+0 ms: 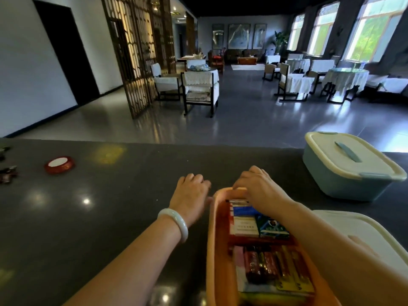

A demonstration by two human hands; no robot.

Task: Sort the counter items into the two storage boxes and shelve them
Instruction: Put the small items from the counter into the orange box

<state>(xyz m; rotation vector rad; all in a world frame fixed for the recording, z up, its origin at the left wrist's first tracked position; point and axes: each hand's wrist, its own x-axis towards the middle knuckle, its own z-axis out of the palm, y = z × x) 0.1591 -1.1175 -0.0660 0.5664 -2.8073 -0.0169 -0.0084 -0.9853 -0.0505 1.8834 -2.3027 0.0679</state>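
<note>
An open orange storage box stands on the dark counter right in front of me. It holds small cartons, a blue-green packet and several wrapped sticks. My right hand reaches across the box, and its fingers curl over the far rim. My left hand, with a pale bangle on the wrist, rests on the counter beside the box's far left corner. Its fingers are loosely curled and hold nothing. A light blue storage box with a cream lid on it sits at the right.
A loose cream lid lies by my right forearm. A red ribbon spool and some small dark items lie at the counter's left end. Beyond the counter is a room with chairs and tables.
</note>
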